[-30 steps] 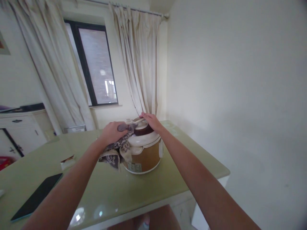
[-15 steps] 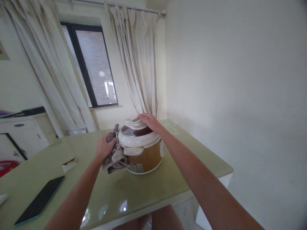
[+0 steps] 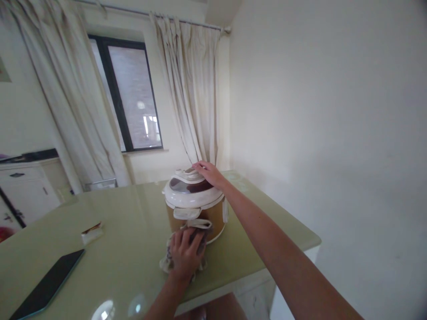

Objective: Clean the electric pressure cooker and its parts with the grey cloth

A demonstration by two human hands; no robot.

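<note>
An electric cooker (image 3: 216, 216) with a gold-brown body and a white-rimmed lid (image 3: 180, 198) stands upright on the green table. My right hand (image 3: 209, 172) rests on top, its fingers curled over the white lid handle (image 3: 191, 176). A crumpled grey and white cloth (image 3: 202, 224) is bunched under my left hand (image 3: 187, 252). The fingers of that hand close round the cloth and press it to the lower front of the cooker, below the front grip (image 3: 187, 213). Part of the cooker's lower body is hidden behind hand and cloth.
A dark tablet-like slab (image 3: 50, 284) and a small white packet (image 3: 92, 234) lie on the green table (image 3: 130, 231) at left. A plain wall (image 3: 327, 133) runs along the right. Behind are curtains (image 3: 190, 84), a window (image 3: 135, 98) and a white cabinet (image 3: 31, 182).
My left hand has moved the cloth from the cooker's left side down and right to its lower front. My right hand stays on the lid handle. The cooker stands where it was.
</note>
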